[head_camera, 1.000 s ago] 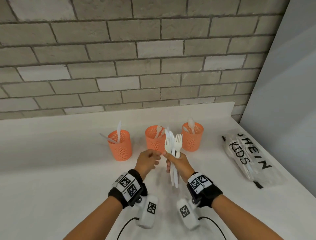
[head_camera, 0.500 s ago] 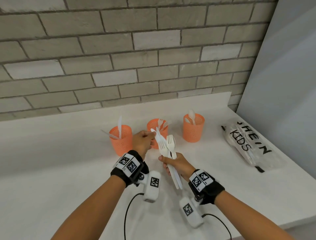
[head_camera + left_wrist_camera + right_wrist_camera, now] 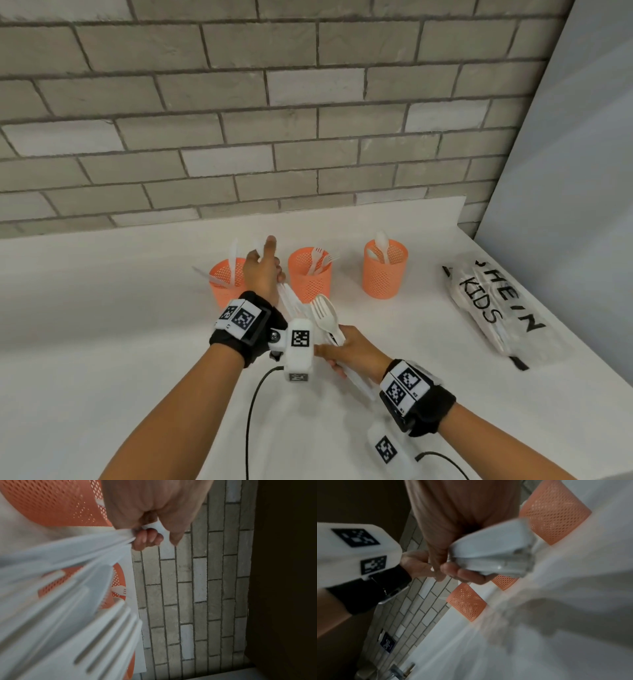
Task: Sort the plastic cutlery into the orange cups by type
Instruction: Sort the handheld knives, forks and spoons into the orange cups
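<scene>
Three orange mesh cups stand in a row by the wall: the left cup (image 3: 224, 286) holds knives, the middle cup (image 3: 310, 277) forks, the right cup (image 3: 385, 270) spoons. My left hand (image 3: 265, 270) is over the left cup's right rim and pinches one white piece of cutlery (image 3: 287, 298) that looks like a knife; the left wrist view shows my fingers (image 3: 147, 538) pinching it. My right hand (image 3: 342, 347) is nearer me and grips a bundle of white cutlery (image 3: 323, 317), with a fork and a spoon on top. The right wrist view shows that bundle (image 3: 496, 555) blurred.
A clear plastic bag (image 3: 493, 308) with black lettering lies on the white counter (image 3: 102, 325) at the right, with more white cutlery inside. A brick wall stands behind the cups and a grey panel closes the right side. Camera cables trail on the counter near me.
My left hand took one piece from the bundle and carried it left and away, up to the left cup. My right hand sank a little toward me with the bundle.
</scene>
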Tool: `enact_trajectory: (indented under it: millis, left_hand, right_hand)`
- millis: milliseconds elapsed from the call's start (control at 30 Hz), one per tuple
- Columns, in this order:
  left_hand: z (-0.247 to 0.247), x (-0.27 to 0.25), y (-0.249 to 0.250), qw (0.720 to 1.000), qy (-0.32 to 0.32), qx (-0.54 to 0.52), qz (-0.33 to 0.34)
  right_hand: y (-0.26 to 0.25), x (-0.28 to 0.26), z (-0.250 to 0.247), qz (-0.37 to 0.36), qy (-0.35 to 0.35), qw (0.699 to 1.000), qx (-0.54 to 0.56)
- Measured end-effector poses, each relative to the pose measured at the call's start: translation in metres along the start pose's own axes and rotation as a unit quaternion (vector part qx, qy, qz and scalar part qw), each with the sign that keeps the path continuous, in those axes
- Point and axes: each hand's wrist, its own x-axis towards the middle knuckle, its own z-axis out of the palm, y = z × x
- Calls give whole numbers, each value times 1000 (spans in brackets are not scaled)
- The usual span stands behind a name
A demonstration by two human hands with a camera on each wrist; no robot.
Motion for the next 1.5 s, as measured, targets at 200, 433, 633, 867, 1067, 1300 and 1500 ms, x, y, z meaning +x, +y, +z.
enact_trajectory:
  millis: [200,433,633,867,1067,1300,1500]
  left_hand:
    - [-4,1,1,995,73,-19,62]
    - [0,-16,-20,982,-93,153,-57]
    - [27,-33,-43,964,-166,159,-135]
    - [43,-30,-37,977,-120,153,-86]
    - [52,-22,-33,981,-79,173,-45]
    - [55,-29,-41,968,-108,223,-48]
    - [38,-9,-13,995,18,98,17]
  right_hand:
    - [5,-3,-24,33,33,999,7]
    - [-5,1,-43,67,55,993,81]
    - [-11,5,-44,64,29,995,69]
    - [-13,0,-54,92,21,990,106]
    - [-16,-5,-63,93,14,989,110]
    - [-18,-9,-66,91,9,990,107]
    - [-13,-15,-73,113,29,988,100]
